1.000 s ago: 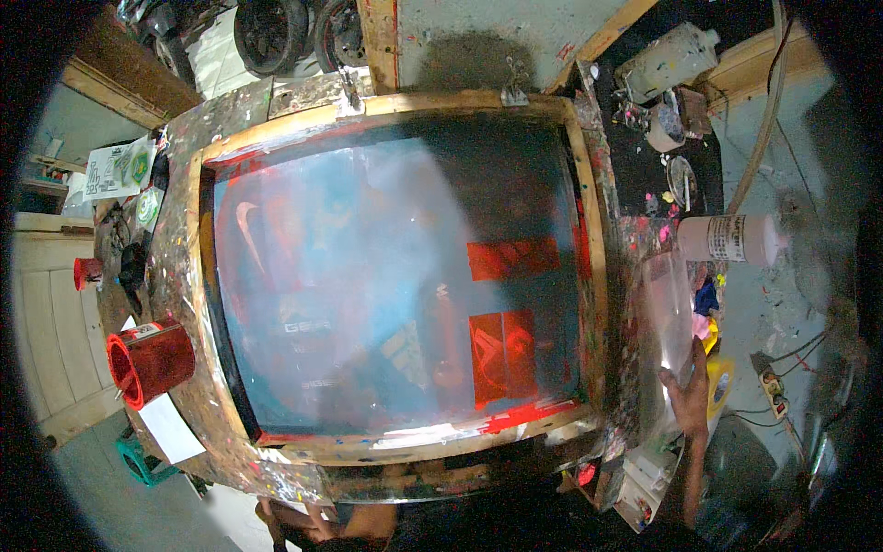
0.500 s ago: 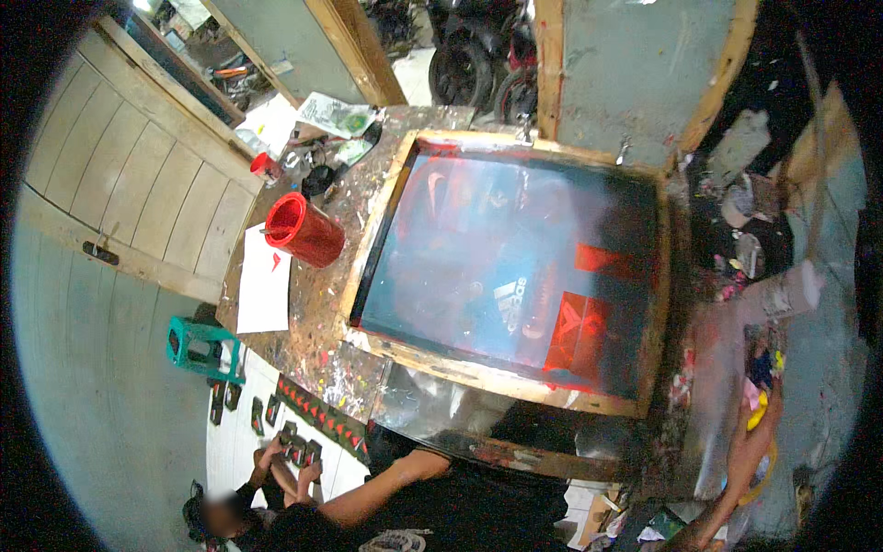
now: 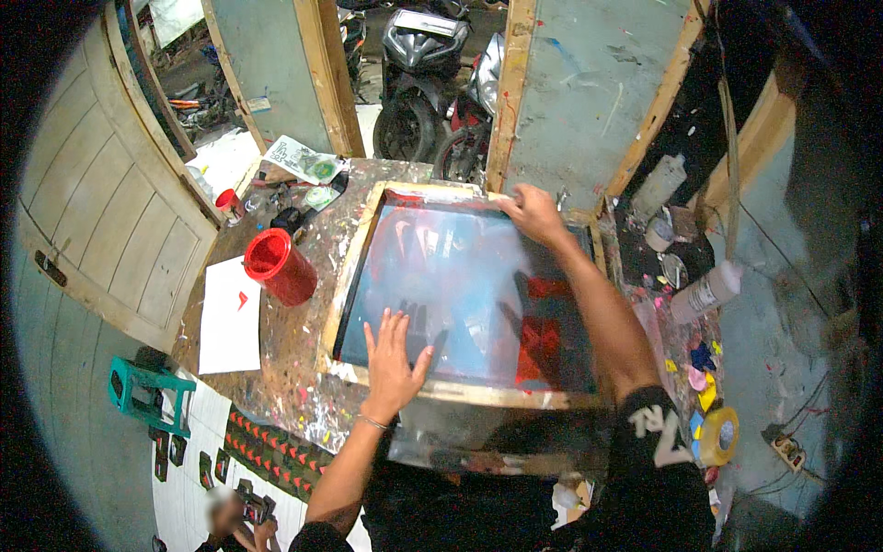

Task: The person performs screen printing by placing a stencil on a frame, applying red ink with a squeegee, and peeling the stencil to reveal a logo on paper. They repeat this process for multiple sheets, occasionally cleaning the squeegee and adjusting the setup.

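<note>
A wood-framed printing screen (image 3: 327, 322) lies on the stained worktable, its bluish mesh showing red patches at the right. My left hand (image 3: 392, 363) is open, fingers spread, over the mesh near the frame's near left corner; whether it touches cannot be told. At the frame's far edge, my right hand (image 3: 535, 213) has its fingers curled, and what they close on is hidden. Left of the screen stands a red tub (image 3: 280, 269) of red paint or ink. Next to it lies a white sheet (image 3: 230, 322) with a small red mark.
A clear bottle (image 3: 706, 293) and a tape roll (image 3: 717, 436) are at the right. A green stool (image 3: 147, 396) stands lower left, near a person (image 3: 241, 524) handling small dark pieces. Motorcycles (image 3: 414, 83) stand beyond the doorway.
Both my hands have come in over the screen from the lower and right sides, the right reaching its far edge. The view has shifted, showing more of the doorway.
</note>
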Demonstrator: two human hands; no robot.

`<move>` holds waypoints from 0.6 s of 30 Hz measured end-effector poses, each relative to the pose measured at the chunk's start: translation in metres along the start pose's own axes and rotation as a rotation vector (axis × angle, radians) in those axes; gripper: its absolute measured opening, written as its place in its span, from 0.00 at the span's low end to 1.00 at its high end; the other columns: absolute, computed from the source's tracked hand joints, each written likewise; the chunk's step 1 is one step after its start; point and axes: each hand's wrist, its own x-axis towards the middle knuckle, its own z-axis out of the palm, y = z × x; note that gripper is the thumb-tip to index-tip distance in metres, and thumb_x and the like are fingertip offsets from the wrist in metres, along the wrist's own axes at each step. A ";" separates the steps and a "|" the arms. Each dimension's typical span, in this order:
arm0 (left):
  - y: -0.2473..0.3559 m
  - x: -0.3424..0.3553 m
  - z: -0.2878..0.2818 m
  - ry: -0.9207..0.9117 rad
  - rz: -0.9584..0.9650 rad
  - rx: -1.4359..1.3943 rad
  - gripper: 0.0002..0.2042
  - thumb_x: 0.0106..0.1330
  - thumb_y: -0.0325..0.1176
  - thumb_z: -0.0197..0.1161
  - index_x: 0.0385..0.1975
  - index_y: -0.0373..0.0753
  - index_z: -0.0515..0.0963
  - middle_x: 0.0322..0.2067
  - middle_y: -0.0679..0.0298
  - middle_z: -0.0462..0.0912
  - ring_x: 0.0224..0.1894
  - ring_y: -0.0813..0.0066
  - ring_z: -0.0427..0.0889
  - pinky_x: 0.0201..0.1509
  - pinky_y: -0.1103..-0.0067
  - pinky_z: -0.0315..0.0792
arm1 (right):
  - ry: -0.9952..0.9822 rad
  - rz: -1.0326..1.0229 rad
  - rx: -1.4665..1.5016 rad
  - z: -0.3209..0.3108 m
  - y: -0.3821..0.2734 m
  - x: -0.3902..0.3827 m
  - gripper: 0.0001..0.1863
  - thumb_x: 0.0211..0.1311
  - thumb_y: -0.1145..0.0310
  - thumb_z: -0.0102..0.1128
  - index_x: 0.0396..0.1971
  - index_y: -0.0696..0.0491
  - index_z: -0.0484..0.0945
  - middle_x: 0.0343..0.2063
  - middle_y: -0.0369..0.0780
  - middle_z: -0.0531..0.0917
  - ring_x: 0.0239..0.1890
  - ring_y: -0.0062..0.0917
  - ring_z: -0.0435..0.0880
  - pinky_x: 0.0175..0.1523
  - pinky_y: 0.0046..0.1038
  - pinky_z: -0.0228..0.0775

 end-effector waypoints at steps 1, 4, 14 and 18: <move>0.001 0.007 0.009 -0.053 -0.029 0.045 0.31 0.71 0.44 0.61 0.66 0.28 0.64 0.69 0.46 0.64 0.76 0.49 0.54 0.77 0.47 0.39 | 0.014 0.100 -0.032 0.021 0.003 0.034 0.32 0.67 0.41 0.58 0.44 0.61 0.81 0.45 0.58 0.84 0.51 0.50 0.83 0.55 0.46 0.75; 0.005 0.017 0.016 -0.157 -0.087 0.147 0.38 0.70 0.52 0.58 0.68 0.25 0.59 0.73 0.43 0.55 0.79 0.45 0.46 0.78 0.45 0.33 | 0.057 0.182 -0.094 0.074 0.034 0.097 0.34 0.66 0.39 0.59 0.39 0.61 0.83 0.40 0.61 0.84 0.46 0.53 0.84 0.51 0.48 0.76; -0.001 0.015 0.009 -0.318 -0.250 0.108 0.39 0.63 0.52 0.66 0.66 0.30 0.63 0.72 0.40 0.55 0.77 0.38 0.48 0.77 0.42 0.39 | 0.019 -0.286 0.054 0.131 0.080 0.137 0.31 0.70 0.49 0.57 0.16 0.62 0.81 0.17 0.56 0.78 0.19 0.50 0.81 0.28 0.49 0.71; 0.000 0.019 0.011 -0.375 -0.287 0.107 0.38 0.61 0.50 0.68 0.65 0.32 0.64 0.72 0.41 0.56 0.76 0.37 0.48 0.76 0.42 0.38 | 0.111 -0.386 0.046 0.133 0.086 0.139 0.30 0.69 0.52 0.58 0.14 0.62 0.79 0.16 0.56 0.77 0.19 0.52 0.79 0.29 0.49 0.69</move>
